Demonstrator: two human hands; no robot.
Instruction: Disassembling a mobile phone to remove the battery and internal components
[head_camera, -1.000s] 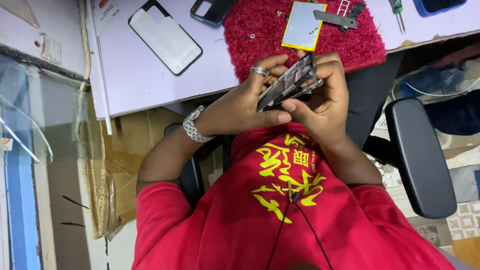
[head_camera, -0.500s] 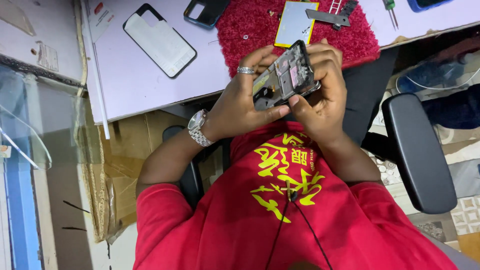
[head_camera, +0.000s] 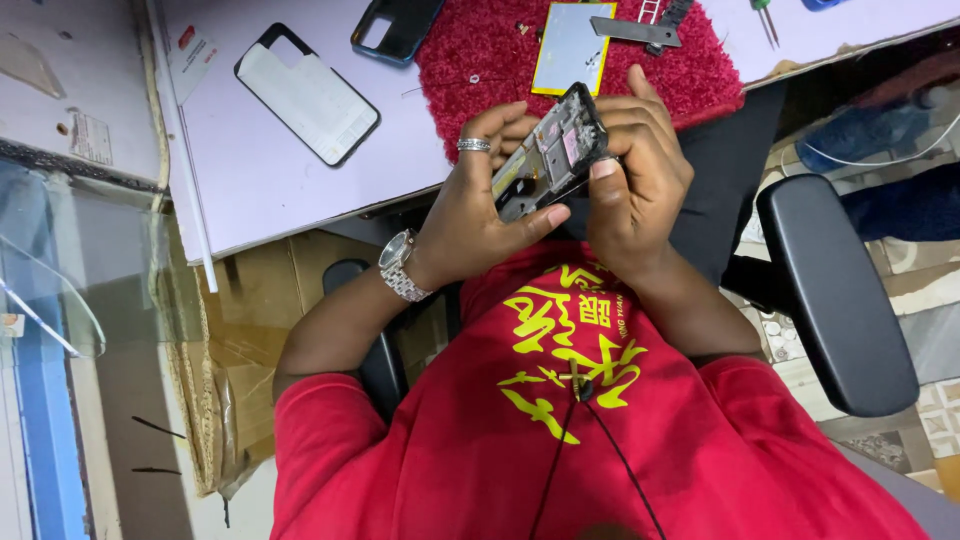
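Hands meet above the lap, just off the desk edge (head_camera: 300, 225), and between them I see the opened phone (head_camera: 550, 150) with its back cover off, the inner board and frame facing up at the camera. Its long axis runs from about 8 o'clock to 2 o'clock. My left hand (head_camera: 480, 205) lies at 8 o'clock of the phone, grasping its lower end, thumb pressed on the near edge, ringed finger curled behind. My right hand (head_camera: 635, 165) sits at 3 o'clock, grasping the upper end, thumb tip on the right edge beside the exposed parts. Both are equally close, touching the phone; neither is free. At 12 o'clock, well apart on the red mat (head_camera: 480, 50), lie a yellow-edged panel (head_camera: 572, 45) and a metal tool (head_camera: 635, 30); a loose back cover (head_camera: 305, 95) lies at 10 o'clock.
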